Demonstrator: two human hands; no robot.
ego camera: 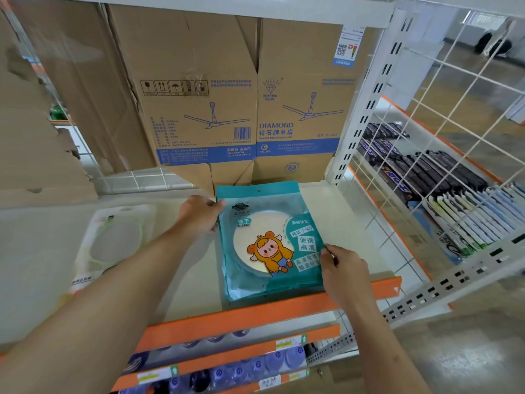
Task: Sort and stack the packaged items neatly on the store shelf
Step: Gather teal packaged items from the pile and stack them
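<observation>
A stack of teal mirror packages (270, 240) with a cartoon sheep figure lies flat on the cream shelf board (349, 223), near its orange front edge. My left hand (200, 214) grips the stack's upper left edge, thumb on top. My right hand (342, 268) pinches the right edge lower down. A pale, clear-wrapped package (113, 237) lies flat further left on the same shelf, apart from the stack.
Tall cardboard ceiling-fan boxes (250, 103) stand right behind the stack. A torn cardboard sheet (37, 143) leans at left. A white wire grid (426, 155) closes the right side; beyond it a shelf holds dark snack bars (431, 169) and upright packets (477, 217). Blue round items (255, 365) fill the shelf below.
</observation>
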